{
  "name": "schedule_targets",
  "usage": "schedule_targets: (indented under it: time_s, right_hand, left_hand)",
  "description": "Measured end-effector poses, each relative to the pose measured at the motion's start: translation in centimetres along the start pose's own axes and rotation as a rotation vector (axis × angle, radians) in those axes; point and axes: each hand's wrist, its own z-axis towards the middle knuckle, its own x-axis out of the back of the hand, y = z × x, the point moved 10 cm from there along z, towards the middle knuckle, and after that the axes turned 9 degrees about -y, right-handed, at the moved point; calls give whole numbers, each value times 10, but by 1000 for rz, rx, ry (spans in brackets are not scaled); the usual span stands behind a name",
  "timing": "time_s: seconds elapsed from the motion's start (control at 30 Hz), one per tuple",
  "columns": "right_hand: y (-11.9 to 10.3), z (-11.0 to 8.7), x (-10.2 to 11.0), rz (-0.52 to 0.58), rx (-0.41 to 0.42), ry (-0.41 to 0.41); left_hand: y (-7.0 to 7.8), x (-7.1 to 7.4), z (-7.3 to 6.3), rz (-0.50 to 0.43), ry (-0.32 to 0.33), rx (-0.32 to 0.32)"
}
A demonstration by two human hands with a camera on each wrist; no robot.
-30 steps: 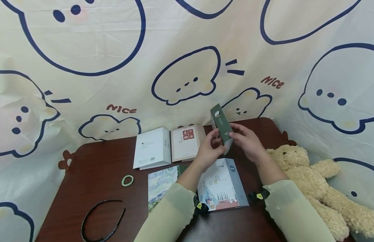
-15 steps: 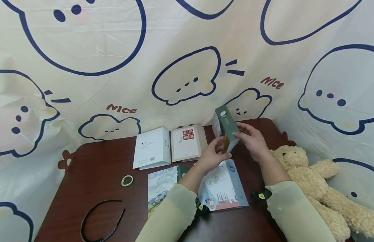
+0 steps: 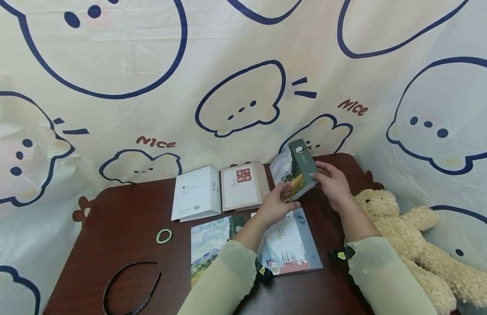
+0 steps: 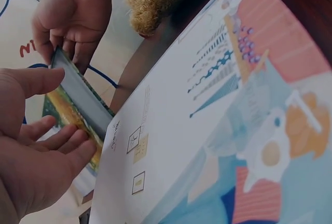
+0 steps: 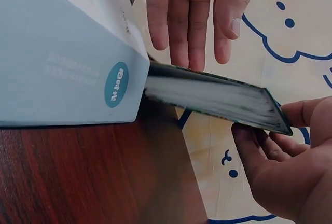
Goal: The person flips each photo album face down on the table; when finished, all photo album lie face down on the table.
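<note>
A thick book (image 3: 304, 162) with a dark green spine and a painted landscape cover is held tilted above the back right of the table. My right hand (image 3: 334, 186) pinches its spine edge, thumb on one side and fingers on the other in the right wrist view. My left hand (image 3: 272, 208) is at the lower cover, its fingers loosely extended and fingertips right at the cover (image 4: 67, 110). Its thumb stands apart from the book in the left wrist view. Below the hands lies a white and blue book (image 3: 286, 245) with an illustrated cover.
A white book (image 3: 196, 192) and a cream book with red characters (image 3: 241, 186) stand at the back. Left of the arms lies another landscape-covered book (image 3: 211, 243). A green hair tie (image 3: 163, 236), a black headband (image 3: 129, 284) and a teddy bear (image 3: 404, 236) are around.
The green-spined book has shifted right and turned, so its painted cover now shows. My right hand moved right with it, and my left fingers loosened from it.
</note>
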Motion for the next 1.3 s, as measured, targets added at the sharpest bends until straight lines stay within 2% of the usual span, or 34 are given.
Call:
schedule_targets:
  time_s: [0.37,0.63,1.1,1.3]
  right_hand:
    - [13,2,5,-93,-61,56]
    - [19,4,5,-235,-117,54]
    - [35,10,2,-503,-257,-67]
    - [41,12,0,-541,-268,-113]
  left_hand:
    - [-5,-1,2,53,-4,16]
    - [-8,-3,6,115,-10,34]
    - [-14,-3,14,159,-11,80]
    - [-16,-2,15,159,-3,77]
